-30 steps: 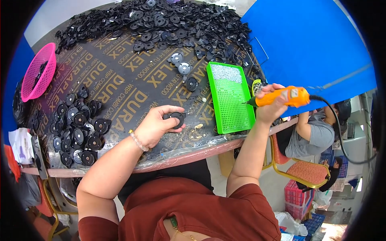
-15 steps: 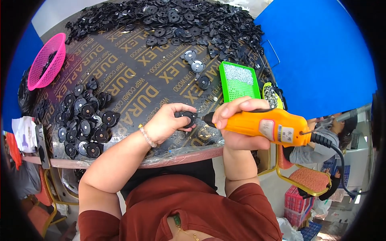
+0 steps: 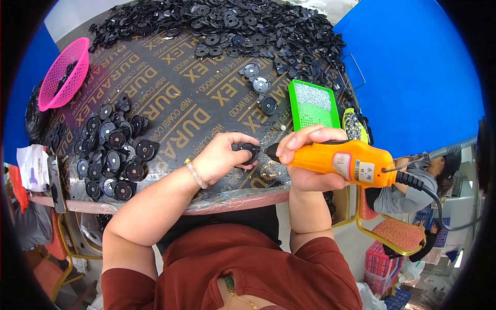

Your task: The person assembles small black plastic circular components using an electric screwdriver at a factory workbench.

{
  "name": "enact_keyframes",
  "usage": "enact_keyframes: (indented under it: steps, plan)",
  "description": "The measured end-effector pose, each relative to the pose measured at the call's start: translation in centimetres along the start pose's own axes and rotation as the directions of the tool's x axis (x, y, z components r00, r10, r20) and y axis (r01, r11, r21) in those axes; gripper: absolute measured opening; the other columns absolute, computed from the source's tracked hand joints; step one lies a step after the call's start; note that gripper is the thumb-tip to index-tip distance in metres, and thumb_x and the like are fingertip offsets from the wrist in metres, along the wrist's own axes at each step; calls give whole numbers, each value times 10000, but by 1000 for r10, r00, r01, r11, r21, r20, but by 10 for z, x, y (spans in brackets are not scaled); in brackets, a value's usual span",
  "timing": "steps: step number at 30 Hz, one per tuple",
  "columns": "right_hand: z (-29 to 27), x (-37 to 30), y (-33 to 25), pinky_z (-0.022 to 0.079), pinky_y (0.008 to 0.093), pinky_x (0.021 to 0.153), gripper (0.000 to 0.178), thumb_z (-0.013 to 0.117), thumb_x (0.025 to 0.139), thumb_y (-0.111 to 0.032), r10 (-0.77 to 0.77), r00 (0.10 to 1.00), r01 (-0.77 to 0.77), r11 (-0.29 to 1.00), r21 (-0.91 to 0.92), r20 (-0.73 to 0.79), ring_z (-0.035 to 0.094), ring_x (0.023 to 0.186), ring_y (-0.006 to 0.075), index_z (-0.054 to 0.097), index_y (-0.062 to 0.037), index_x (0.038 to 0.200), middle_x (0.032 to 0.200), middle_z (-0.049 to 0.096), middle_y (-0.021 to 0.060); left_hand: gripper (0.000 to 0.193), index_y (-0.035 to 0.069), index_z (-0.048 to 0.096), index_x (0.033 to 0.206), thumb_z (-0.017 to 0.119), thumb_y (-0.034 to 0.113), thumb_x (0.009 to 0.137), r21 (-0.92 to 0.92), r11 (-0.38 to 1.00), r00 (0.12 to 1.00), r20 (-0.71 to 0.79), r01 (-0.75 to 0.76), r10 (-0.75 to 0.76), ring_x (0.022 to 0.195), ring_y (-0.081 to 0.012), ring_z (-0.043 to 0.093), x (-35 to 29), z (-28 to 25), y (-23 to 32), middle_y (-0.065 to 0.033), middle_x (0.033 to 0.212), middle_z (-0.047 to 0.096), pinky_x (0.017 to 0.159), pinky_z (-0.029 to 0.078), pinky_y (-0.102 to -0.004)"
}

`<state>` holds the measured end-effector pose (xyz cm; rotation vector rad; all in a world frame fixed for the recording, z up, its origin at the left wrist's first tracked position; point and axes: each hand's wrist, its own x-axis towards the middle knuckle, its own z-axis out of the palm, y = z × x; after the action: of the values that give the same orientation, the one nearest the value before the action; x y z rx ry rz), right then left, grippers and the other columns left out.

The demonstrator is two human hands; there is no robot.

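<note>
My left hand [image 3: 219,157] is closed around a black round plastic part [image 3: 249,153], pinching it just above the table near its front edge. In my right hand [image 3: 310,163] lies an orange electric screwdriver [image 3: 356,161], held level with its dark tip pointing left at the part. Whether the bit touches the part is too small to tell. Beyond my hands, a green tray [image 3: 312,116] holds many small silvery pieces. A few round parts with metal discs [image 3: 261,84] lie loose between that tray and the far pile.
A large pile of black parts [image 3: 232,31] covers the table's far side. To the left sit a smaller heap of round parts [image 3: 116,147] and a pink basket [image 3: 64,77]. A yellow container [image 3: 353,126] stands beside the tray. Another person [image 3: 408,186] is at the right.
The whole view has shifted slightly, moving the table's things a little right. My left hand still holds the black part, and the screwdriver stays pointed at it.
</note>
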<state>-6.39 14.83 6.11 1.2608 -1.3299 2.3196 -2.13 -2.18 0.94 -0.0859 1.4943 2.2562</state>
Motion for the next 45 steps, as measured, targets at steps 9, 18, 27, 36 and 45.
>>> enact_keyframes:
  steps: [9,18,27,36,45]
  plan:
    - [2,-6,3,542,327,602,774,586,741,-717,18,991,-18,1000,2,130,622,629,195,479,-19,1058,885,612,164,273,-84,582,1132,559,-50,863,70,998,1000,-11,-6,7,832,-178,676,0,-2,-1,-142,961,655,747,571,-256]
    - [-6,0,-7,530,319,528,823,566,728,-762,58,996,-65,993,102,75,599,563,185,483,-14,1061,816,610,158,256,-62,598,1122,559,-40,870,121,992,994,106,20,-33,819,-160,668,-1,-1,3,-119,966,652,728,566,-260]
    - [-126,38,-43,481,261,528,610,687,810,-563,-26,943,-135,881,-453,-332,582,563,158,520,-15,1019,763,604,98,244,3,626,1089,627,18,845,116,987,992,67,-111,104,886,-78,580,-8,6,11,-19,1025,634,831,479,-237]
    - [-167,22,-27,473,261,535,576,679,832,-537,-102,907,-121,866,-485,-408,577,558,149,514,-14,1008,753,601,93,225,59,500,1010,612,-49,847,-85,989,993,-37,-118,115,891,-129,623,1,-3,-6,-100,1002,659,816,501,-251]
    - [-169,21,-26,477,264,537,576,668,838,-542,-132,910,-94,858,-506,-393,580,560,152,516,-13,1009,753,600,93,318,22,483,1173,551,-60,873,-90,992,996,-40,-87,84,895,-212,672,1,1,0,-126,1021,656,779,563,-298]
